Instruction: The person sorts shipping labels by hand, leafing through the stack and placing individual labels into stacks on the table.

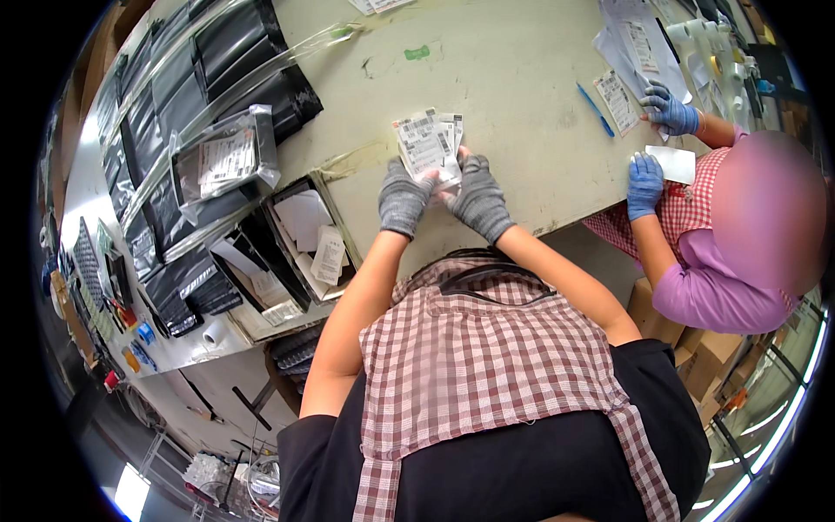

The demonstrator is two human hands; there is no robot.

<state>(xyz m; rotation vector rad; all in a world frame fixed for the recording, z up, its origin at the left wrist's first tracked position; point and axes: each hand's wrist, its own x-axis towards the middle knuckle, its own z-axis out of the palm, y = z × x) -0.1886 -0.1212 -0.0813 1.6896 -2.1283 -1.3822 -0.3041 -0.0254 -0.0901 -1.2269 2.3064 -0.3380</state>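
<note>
Head view, 2 grey-gloved hands, left, right, holding 1 label stack

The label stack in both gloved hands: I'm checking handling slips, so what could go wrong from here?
1. The labels are fanned loosely between the left hand and right hand; thick gloves may let one slide out onto the table.
2. A co-worker's hand holds a white slip close by, with more papers beyond; a dropped label might get mixed in.
</note>
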